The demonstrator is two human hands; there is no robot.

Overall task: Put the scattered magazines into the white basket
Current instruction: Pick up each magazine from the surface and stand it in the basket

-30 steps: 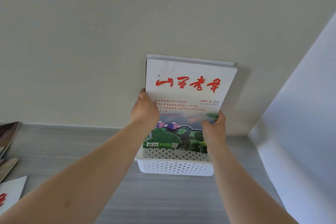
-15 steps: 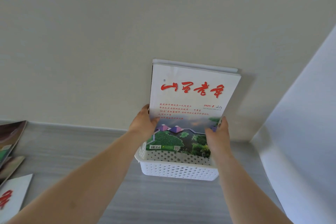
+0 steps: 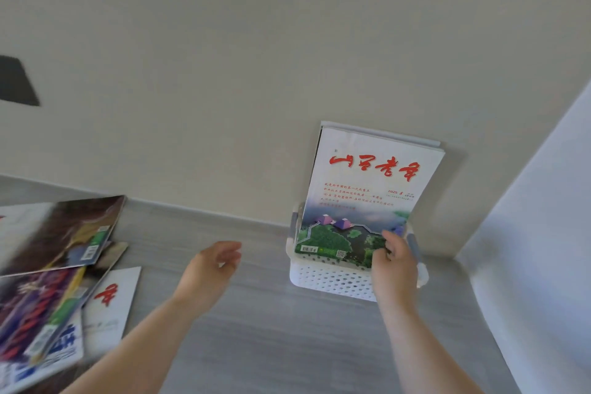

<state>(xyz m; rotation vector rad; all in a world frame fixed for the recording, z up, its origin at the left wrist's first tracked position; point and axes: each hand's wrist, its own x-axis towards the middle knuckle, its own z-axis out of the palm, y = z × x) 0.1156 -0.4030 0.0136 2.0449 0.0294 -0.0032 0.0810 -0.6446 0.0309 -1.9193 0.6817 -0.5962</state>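
In the white basket (image 3: 332, 283), the red-titled magazine (image 3: 371, 189) stands upright, my right hand (image 3: 395, 265) pinching its lower corner (left hand (image 3: 211, 269) loose, empty), so next I should let go and reach for the scattered magazines (image 3: 57, 265).

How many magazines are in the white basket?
2 show: the red-titled magazine in front, and a second magazine right behind it, only its top edge visible. More may hide behind.

grey wood-grain surface (image 3: 271, 345) bears the white basket (image 3: 332, 281) at right, overlapping magazines (image 3: 60, 269) at left.
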